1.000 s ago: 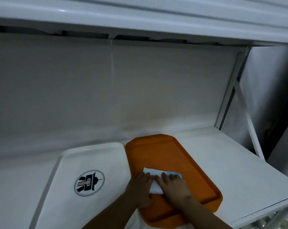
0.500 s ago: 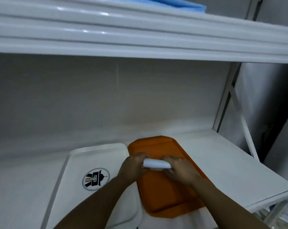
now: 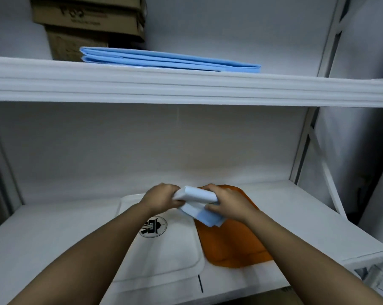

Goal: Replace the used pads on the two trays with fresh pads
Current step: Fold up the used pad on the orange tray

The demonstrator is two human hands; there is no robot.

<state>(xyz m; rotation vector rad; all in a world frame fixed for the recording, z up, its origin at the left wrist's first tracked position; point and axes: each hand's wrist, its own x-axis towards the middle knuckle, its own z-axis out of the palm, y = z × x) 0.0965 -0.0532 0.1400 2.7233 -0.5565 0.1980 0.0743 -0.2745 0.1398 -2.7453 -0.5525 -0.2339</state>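
Both hands up: left hand (image 3: 162, 198) and right hand (image 3: 228, 203) curl their fingers tight round the folded pad (image 3: 198, 200) (white over blue), held above the orange tray (image 3: 232, 241), twelve o'clock end.

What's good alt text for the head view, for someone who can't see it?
Both hands, left hand and right hand, grip a folded white and blue pad held above an orange tray and a white tray that lie side by side on a white shelf. On the shelf above lie folded blue pads beside cardboard boxes.
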